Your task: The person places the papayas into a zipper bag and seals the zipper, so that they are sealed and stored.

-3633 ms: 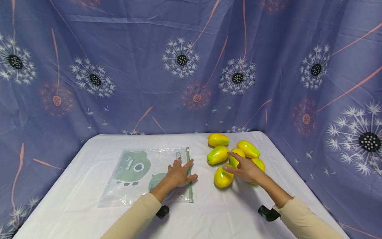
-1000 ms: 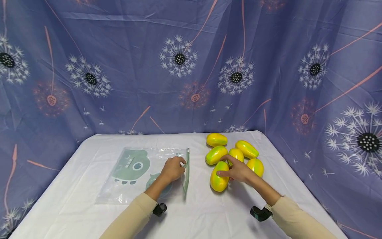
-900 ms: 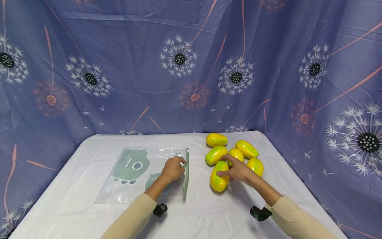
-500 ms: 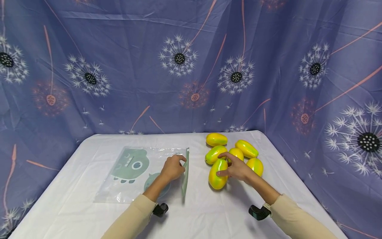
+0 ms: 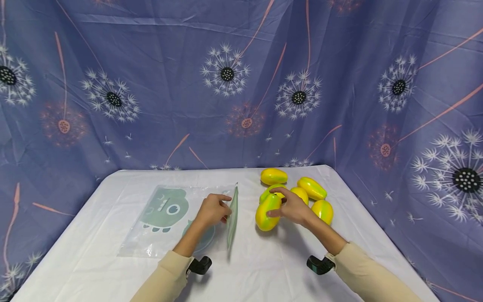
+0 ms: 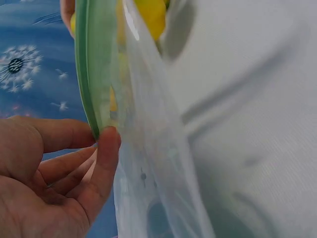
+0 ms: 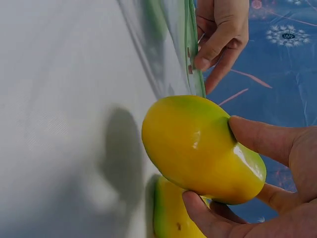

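A clear zip-lock bag (image 5: 130,235) with green monster prints lies flat at the left, its green-edged mouth (image 5: 234,214) raised off the table. My left hand (image 5: 213,209) pinches that edge between thumb and index finger, plain in the left wrist view, where the bag's sides (image 6: 163,124) stand apart below the strip. My right hand (image 5: 296,207) grips a yellow-green mango (image 5: 268,214) between thumb and fingers. In the right wrist view this mango (image 7: 193,148) hangs above the cloth, its shadow separate, a short way from the bag's mouth.
Several more mangoes lie behind and right of the held one, among them one at the back (image 5: 273,176) and one at the right (image 5: 322,211). A white cloth (image 5: 271,272) covers the table. Patterned blue curtains (image 5: 181,84) stand behind and at the sides.
My left hand went from lying spread on the bag to pinching its edge and raising it. My right hand took hold of the front mango, lifted it and moved it left toward the bag.
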`<state>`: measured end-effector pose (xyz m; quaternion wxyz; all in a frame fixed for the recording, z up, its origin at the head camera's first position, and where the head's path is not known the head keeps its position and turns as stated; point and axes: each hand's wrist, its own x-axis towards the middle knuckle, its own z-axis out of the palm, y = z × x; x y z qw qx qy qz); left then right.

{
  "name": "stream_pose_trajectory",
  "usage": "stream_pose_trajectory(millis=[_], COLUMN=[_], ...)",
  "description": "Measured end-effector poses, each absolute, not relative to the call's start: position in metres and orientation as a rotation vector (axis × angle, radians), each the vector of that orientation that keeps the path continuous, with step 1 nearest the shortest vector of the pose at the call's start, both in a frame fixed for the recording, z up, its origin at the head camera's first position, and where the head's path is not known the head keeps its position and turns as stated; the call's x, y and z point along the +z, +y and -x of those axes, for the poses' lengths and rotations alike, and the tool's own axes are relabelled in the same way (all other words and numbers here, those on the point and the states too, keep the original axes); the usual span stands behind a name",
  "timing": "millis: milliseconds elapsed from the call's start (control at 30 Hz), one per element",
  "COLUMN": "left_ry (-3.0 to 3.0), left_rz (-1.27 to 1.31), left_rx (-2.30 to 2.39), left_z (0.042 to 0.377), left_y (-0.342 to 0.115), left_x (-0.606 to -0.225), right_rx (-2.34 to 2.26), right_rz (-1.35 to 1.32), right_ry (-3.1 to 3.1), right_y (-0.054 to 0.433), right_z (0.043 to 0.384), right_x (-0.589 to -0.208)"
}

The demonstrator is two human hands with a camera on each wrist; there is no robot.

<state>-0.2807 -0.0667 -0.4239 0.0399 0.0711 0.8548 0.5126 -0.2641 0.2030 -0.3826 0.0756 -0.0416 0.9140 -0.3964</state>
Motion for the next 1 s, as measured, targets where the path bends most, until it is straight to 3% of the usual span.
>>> stream_pose_trajectory(millis=[1000], left_ry=[2.175], left_rz=[-0.048], left_rx=[2.134], left_z=[0.283], left_y=[-0.087], left_x=[-0.423], right_rx=[-1.710], right_rz=[0.110], right_ry=[2.633], right_y=[0.140], right_z=[0.273], right_x=[-0.363])
